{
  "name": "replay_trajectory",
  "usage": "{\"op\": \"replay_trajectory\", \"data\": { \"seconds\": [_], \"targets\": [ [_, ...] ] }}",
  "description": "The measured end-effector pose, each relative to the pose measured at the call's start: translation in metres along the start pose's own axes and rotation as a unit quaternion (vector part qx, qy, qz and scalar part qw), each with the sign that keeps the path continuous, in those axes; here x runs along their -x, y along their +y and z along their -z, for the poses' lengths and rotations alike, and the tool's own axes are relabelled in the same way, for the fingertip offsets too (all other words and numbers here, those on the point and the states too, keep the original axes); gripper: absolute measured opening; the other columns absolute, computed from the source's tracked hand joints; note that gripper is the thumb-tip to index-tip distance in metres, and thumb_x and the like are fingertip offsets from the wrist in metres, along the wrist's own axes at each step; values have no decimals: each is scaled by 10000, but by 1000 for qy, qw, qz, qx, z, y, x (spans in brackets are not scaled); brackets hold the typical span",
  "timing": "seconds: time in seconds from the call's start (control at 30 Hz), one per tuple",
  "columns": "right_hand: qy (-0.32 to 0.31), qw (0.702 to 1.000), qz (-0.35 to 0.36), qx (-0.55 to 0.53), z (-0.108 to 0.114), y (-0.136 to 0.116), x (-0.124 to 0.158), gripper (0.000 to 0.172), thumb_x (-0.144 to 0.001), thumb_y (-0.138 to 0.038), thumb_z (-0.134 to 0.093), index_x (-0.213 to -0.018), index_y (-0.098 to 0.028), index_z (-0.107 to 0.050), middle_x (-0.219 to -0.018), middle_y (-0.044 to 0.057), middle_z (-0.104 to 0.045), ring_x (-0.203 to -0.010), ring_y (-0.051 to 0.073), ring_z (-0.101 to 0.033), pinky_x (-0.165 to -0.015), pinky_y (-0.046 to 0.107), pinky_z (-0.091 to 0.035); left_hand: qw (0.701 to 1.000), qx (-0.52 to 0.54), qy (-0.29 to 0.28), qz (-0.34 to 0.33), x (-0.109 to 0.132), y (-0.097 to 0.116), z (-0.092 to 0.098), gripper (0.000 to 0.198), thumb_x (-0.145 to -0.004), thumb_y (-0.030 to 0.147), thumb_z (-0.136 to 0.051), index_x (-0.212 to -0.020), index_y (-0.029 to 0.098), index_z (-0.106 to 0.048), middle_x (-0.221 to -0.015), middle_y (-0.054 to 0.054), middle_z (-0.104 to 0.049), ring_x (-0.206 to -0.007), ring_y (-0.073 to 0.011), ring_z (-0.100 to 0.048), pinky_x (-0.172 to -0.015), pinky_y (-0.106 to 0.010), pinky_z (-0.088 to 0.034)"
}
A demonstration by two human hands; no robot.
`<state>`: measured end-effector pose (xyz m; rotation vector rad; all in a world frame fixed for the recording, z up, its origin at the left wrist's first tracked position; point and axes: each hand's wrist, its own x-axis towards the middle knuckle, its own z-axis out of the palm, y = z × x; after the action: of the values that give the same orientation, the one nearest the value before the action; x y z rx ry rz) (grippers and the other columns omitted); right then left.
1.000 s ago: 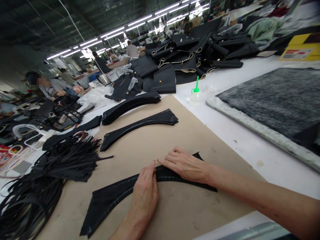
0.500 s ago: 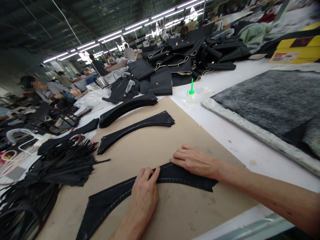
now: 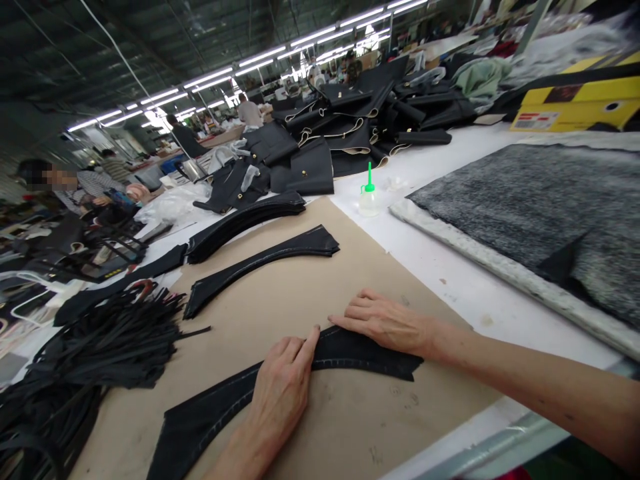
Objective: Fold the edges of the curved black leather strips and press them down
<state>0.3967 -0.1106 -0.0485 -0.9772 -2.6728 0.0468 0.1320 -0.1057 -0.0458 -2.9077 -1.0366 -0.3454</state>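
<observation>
A black curved fabric piece [image 3: 345,350] with stitched or chalk-marked lines lies across the brown board in front of me. My left hand [image 3: 283,377] rests over its middle, fingers bent together at the upper edge and index finger reaching up and right. Farther right, my right hand [image 3: 383,323] presses on the same upper edge, its fingers close together and index finger pointing left. Only a small gap separates the two index fingertips. The parts of the piece under both hands are hidden.
Two stacks of similar black pieces [image 3: 260,257] [image 3: 245,223] lie beyond. Black strips [image 3: 115,333] are heaped at left. A green-tipped bottle [image 3: 369,200], a grey felt-like sheet [image 3: 490,193], a yellow box [image 3: 570,107] and piled black bag parts [image 3: 320,140] stand farther back.
My view has turned slightly right, so the scene sits farther left. My left index finger has shifted along the edge toward my right hand, and the gap between the fingertips has narrowed.
</observation>
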Motion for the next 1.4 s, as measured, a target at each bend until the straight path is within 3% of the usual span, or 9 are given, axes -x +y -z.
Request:
{"op": "replay_trajectory", "data": {
  "seconds": [0.2,0.3,0.43,0.53,0.7,0.83,1.03,1.17,1.4],
  "targets": [
    [0,999,-29,-28,2,5,9,252,-949,-52,-378,-1058,-127,-592,-978,81,-579,-893,189,-504,-867,347,-367,999,-52,0,-3,-4,7,0,359,-950,204,-442,-1302,202,-511,-888,-64,-556,-829,-223,-534,-738,-376,-508],
    [-1,999,-28,-27,2,7,12,254,-939,-51,-390,-1077,-129,-590,-997,85,-583,-912,196,-513,-887,361,-364,999,-52,-5,11,-6,10,0,326,-947,218,-451,-1258,214,-550,-907,-71,-556,-841,-229,-539,-730,-379,-510],
    [0,999,-40,-28,2,10,20,273,-937,-54,-398,-1119,-134,-585,-1042,92,-591,-941,201,-521,-913,370,-362,1000,-18,-2,9,-11,14,0,277,-942,196,-451,-1190,175,-572,-1124,-103,-555,-996,-251,-531,-847,-415,-493],
    [11,998,-56,-26,2,10,27,335,-912,-35,-417,-1190,-150,-566,-1100,93,-594,-1000,210,-519,-931,385,-358,999,10,-31,-1,-18,15,0,236,-952,178,-421,-1115,139,-587,-1044,-89,-585,-952,-227,-539,-859,-396,-487],
    [10,997,-65,-46,6,5,32,476,-845,5,-406,-1282,-148,-514,-1259,96,-558,-1167,212,-469,-1043,428,-288,997,-40,-60,-8,-30,22,4,359,-957,241,-445,-1310,196,-488,-971,-73,-592,-883,-233,-542,-792,-392,-497],
    [-11,994,-97,-39,6,5,42,599,-801,11,-396,-1375,-157,-432,-1378,68,-483,-1295,201,-371,-1119,456,-190,995,-79,-67,3,-36,32,5,391,-933,353,-508,-1317,280,-497,-1023,-71,-593,-907,-247,-546,-790,-395,-487],
    [16,990,-134,41,5,13,66,549,-847,-22,-364,-1366,-171,-462,-1370,67,-496,-1320,234,-355,-1115,516,-214,994,-82,-72,9,-38,40,7,439,-911,394,-546,-1327,274,-479,-1050,-69,-591,-926,-247,-539,-802,-393,-482],
    [55,981,-170,70,7,-5,53,590,-805,-3,-385,-1371,-154,-461,-1389,88,-469,-1309,249,-363,-1115,513,-239,993,-81,-78,18,-40,44,8,435,-910,416,-539,-1320,283,-482,-1008,-60,-592,-900,-246,-545,-791,-401,-489],
    [21,978,-209,6,-2,-32,34,646,-767,27,-353,-1351,-218,-484,-1382,28,-484,-1307,212,-376,-1126,536,-232,994,-68,-73,38,-36,47,9,451,-900,409,-559,-1317,253,-491,-1035,-63,-611,-923,-258,-558,-805,-423,-510]
  ]
}}
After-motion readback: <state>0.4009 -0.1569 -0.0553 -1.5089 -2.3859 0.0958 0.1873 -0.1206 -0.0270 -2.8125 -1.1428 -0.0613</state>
